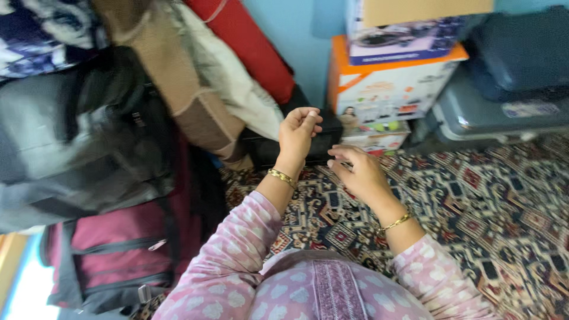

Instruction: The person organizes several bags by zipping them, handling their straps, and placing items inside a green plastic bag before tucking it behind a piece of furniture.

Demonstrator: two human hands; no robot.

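Head view: left hand (pixel 298 131) curled, right hand (pixel 359 172) perhaps empty, above patterned woven carpet (pixel 486 213).

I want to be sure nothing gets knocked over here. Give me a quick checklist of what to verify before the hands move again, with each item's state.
1. Left hand empty: ok, fingers curled, nothing seen in it.
2. Right hand empty: cannot tell, the fingertips are blurred.
3. Black case in front of the hands free of both: cannot tell, the left hand overlaps it.
4. Stacked boxes sitting square: ok, no lean visible.
5. Rolled bedding stable: not ok, it leans steeply over the black case.
6. Patterned carpet beside the hands bare: ok.
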